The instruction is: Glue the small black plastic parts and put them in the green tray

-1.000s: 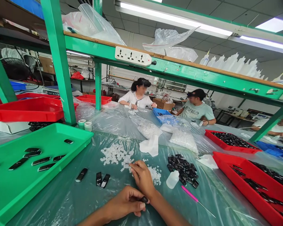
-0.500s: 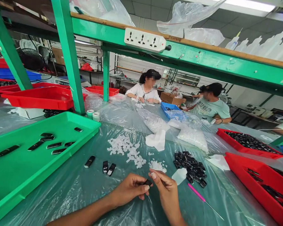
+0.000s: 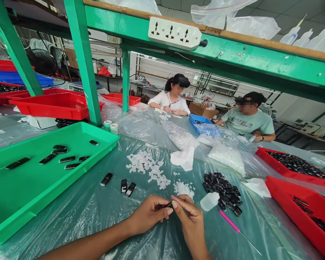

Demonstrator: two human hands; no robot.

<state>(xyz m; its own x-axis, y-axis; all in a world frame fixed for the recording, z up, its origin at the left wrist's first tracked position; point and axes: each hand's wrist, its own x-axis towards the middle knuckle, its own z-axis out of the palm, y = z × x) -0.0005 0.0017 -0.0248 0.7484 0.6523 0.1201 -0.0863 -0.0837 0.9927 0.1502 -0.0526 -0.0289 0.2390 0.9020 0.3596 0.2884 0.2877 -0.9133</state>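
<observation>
My left hand [image 3: 151, 213] pinches a small black plastic casing [image 3: 168, 204] between thumb and fingers. Against the casing's right end, the thumb and fingers of my right hand [image 3: 189, 212] are closed in a pinch; what they hold, if anything, is hidden. Just beyond my hands lies a heap of tiny white pieces [image 3: 183, 188], with larger white pieces [image 3: 146, 164] behind it. A pile of black casings [image 3: 222, 191] is to the right, next to a translucent white bottle [image 3: 209, 201] and a pink-handled thin metal tool [image 3: 229, 220]. Three casings [image 3: 124, 185] lie left of my hands.
A green tray [image 3: 70, 187] with several black casings stands on the left. Red trays [image 3: 292, 213] of black parts line the right. Bags of white pieces [image 3: 226, 157] lie ahead. A green shelf frame [image 3: 82, 61] rises in front, and two people sit across the table.
My right fingertips have come onto the end of the casing, which is now turned flatter and more edge-on. The whole view has shifted slightly.
</observation>
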